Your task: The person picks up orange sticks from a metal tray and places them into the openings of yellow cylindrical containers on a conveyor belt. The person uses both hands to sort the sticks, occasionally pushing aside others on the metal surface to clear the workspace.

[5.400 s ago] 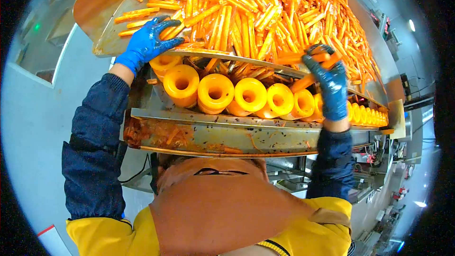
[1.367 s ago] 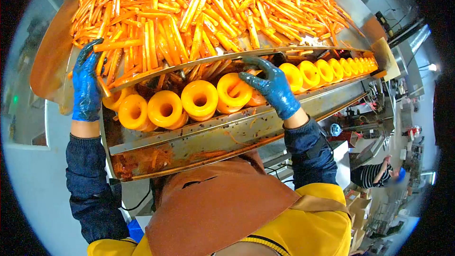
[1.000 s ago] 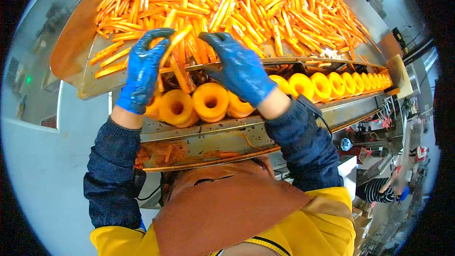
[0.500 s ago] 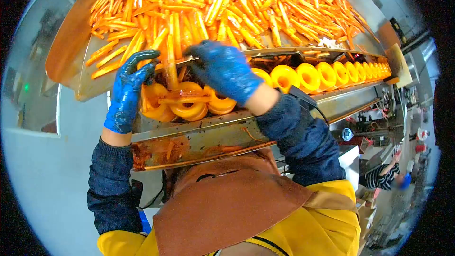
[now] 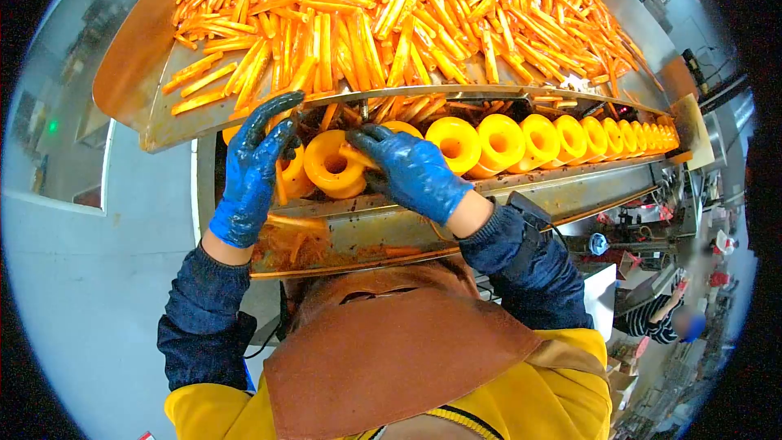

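Observation:
My left hand (image 5: 254, 167), in a wet blue glove, has its fingers apart at the left end of a row of yellow cups; a strip hangs beside it over the cups. My right hand (image 5: 407, 165), gloved in blue, pinches an orange strip (image 5: 356, 155) at the rim of a yellow cup (image 5: 335, 165). More yellow cups (image 5: 540, 138) run off to the right. Above both hands lies a heap of orange, sauce-coated strips (image 5: 391, 20) on a metal tray (image 5: 155, 106). Whether my left fingers touch a strip is hard to see.
A metal trough (image 5: 383, 232) with loose strips and sauce runs below the cups. A brown apron (image 5: 391, 358) covers my front. At the far right is a person in a striped top (image 5: 643, 319), near machinery. A pale board (image 5: 692, 134) stands at the row's right end.
My right hand has moved down from the tray's edge to a cup, with a strip between its fingers. The strips that lay across the cups have shifted, and some lie in the trough.

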The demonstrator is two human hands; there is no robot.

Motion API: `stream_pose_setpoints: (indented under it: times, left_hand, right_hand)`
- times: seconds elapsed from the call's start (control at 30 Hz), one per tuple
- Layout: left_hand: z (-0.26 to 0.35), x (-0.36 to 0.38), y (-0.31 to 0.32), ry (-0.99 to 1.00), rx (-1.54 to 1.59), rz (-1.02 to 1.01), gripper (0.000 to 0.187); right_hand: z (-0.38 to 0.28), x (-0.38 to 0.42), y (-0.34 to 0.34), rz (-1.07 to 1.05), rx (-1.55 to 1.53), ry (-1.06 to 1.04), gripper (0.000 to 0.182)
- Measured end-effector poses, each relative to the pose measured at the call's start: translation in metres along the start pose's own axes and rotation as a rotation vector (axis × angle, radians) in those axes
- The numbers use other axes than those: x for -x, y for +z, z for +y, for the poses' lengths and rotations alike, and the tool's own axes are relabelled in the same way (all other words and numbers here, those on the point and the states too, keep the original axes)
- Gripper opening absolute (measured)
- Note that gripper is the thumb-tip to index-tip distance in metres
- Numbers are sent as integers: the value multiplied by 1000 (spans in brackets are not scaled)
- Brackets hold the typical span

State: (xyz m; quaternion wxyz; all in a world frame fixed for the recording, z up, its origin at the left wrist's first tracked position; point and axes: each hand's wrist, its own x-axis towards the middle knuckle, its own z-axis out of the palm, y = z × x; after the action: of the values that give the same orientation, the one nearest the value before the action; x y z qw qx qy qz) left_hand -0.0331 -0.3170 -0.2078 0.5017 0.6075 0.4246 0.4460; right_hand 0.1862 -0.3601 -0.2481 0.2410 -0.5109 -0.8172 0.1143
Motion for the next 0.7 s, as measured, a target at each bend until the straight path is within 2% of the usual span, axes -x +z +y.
stream_pose_setpoints:
  times: [0.07,0.13,0.17,0.2,0.27,0.3,0.33,0.4,0.47,0.53,0.57,0.6,0.67,0.7]
  left_hand:
    - [-6,7,-9,-66,67,-47,39]
    - [-7,13,-8,36,-21,-9,54]
    - [1,19,-8,2,-40,-48,66]
    - [7,23,-8,6,-35,-65,66]
    - [18,29,-8,-149,-33,-182,63]
    - [23,30,-4,-171,-24,-230,62]
    - [21,28,1,-174,-20,-233,62]
    - [18,21,13,-148,-56,-363,61]
    - [19,17,30,-173,27,-358,60]
    - [12,9,46,-31,-46,-448,60]
    - [15,9,59,-25,-47,-456,59]
    - [16,10,71,-24,-49,-461,59]
    - [12,11,93,192,-193,-624,59]
    - [9,12,105,230,-220,-699,59]
  right_hand:
    - [3,9,-4,-2,-34,-13,46]
    - [7,20,-14,54,-142,150,44]
    - [18,27,-16,313,-217,18,41]
    - [22,34,-29,491,-332,57,37]
    - [34,53,-52,820,-428,395,28]
    - [56,67,-60,918,-252,442,26]
    - [70,75,-73,915,-348,510,27]
    - [103,90,-68,820,-722,559,32]
    - [114,105,-65,944,-91,581,36]
    - [88,109,-83,954,166,516,37]
    - [84,111,-78,924,34,535,34]
    - [74,110,-73,785,-476,609,29]
    - [45,100,-61,417,-816,539,30]
    - [34,102,-54,244,-1183,675,31]
